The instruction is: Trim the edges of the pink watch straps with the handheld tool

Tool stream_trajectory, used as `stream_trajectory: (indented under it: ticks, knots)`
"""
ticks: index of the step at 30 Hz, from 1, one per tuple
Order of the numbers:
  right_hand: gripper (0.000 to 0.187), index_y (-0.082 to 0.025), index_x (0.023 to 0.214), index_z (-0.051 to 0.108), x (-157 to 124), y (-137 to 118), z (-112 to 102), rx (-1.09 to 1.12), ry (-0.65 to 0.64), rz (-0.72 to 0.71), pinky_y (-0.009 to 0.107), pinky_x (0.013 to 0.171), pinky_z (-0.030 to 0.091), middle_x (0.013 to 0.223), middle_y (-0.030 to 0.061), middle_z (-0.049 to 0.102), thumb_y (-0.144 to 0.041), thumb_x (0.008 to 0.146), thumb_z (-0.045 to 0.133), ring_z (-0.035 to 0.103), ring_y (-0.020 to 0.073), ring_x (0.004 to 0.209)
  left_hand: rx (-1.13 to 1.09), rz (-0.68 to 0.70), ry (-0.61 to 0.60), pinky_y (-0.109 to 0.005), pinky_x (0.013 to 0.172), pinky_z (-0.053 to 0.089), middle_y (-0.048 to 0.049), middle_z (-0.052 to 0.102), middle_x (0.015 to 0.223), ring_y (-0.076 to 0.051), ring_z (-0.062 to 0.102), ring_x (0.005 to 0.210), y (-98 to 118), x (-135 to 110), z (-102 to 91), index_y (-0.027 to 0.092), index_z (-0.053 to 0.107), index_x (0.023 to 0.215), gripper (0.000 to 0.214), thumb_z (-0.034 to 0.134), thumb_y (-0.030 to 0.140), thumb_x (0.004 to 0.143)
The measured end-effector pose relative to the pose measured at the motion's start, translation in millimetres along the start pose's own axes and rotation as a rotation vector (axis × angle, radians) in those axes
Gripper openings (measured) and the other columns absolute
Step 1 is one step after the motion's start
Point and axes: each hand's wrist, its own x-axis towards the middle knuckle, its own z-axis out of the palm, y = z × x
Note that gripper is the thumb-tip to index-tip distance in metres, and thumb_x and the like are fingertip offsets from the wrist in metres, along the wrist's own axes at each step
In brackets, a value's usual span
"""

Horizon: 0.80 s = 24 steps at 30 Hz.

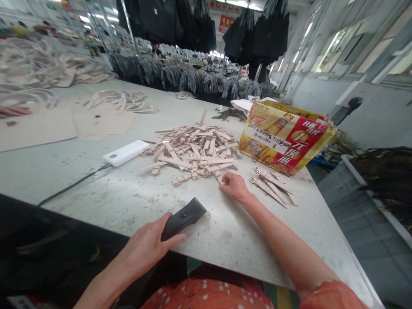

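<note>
My left hand (151, 238) is wrapped around a black clipper-shaped tool (183, 219), held low over the near part of the table with its wide end pointing right and away. At the near right edge of a heap of beige buckle straps (199, 150), my right hand (234, 185) has its fingers pinched together on the end of a strap (219, 175), mostly hidden by the fingers. To the right of that hand lies a small separate group of straps (273, 184) with metal buckles, roughly side by side.
A yellow and red cardboard box (286, 137) stands behind the small group. Left of the heap lies a white power bank (127, 153) with a black cable. Beige panels (35, 126) and bundled handles cover the far left. A grey bin (363, 214) stands beyond the table's right edge.
</note>
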Motion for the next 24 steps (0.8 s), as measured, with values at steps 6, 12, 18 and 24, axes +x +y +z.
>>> stream_trajectory:
  ticks: [6,12,18,24]
  knots:
    - [0.003,-0.02,0.096,0.081,-72,-4,14,0.124,-0.135,0.036,0.027,0.071,0.047,0.083,0.0028,0.081,-0.019,0.1,0.082,0.072,0.0185,0.077,-0.01,-0.012,0.02,-0.043,0.093,0.06,-0.0179,0.091,0.116,-0.041,0.087,0.113,-5,2,8.1,0.023,0.069,0.127,0.06,0.059,0.069,0.089]
    - [0.022,-0.022,0.114,0.087,-99,12,10,0.16,-0.086,-0.082,0.032,0.079,0.052,0.092,0.0055,0.083,-0.013,0.098,0.075,0.074,0.0224,0.083,-0.024,-0.005,0.045,-0.044,0.088,0.059,-0.0134,0.091,0.105,-0.041,0.087,0.106,-4,-3,8.1,0.026,0.069,0.122,0.059,0.057,0.071,0.086]
    - [0.039,-0.022,0.123,0.089,-76,41,5,0.083,-0.056,-0.305,0.048,0.107,0.057,0.123,0.0126,0.084,-0.007,0.089,0.078,0.073,0.0325,0.119,0.003,-0.003,0.031,-0.042,0.085,0.057,-0.0116,0.091,0.101,-0.04,0.086,0.101,-8,-6,2.1,0.025,0.073,0.119,0.059,0.058,0.073,0.087]
    - [0.029,-0.023,0.11,0.091,-80,53,24,0.337,-0.071,-0.335,0.041,0.099,0.061,0.108,0.0078,0.085,-0.004,0.094,0.077,0.077,0.0256,0.104,0.053,0.028,-0.031,-0.042,0.084,0.056,-0.0101,0.09,0.097,-0.04,0.086,0.099,5,-10,-17.3,0.026,0.075,0.119,0.059,0.058,0.073,0.088]
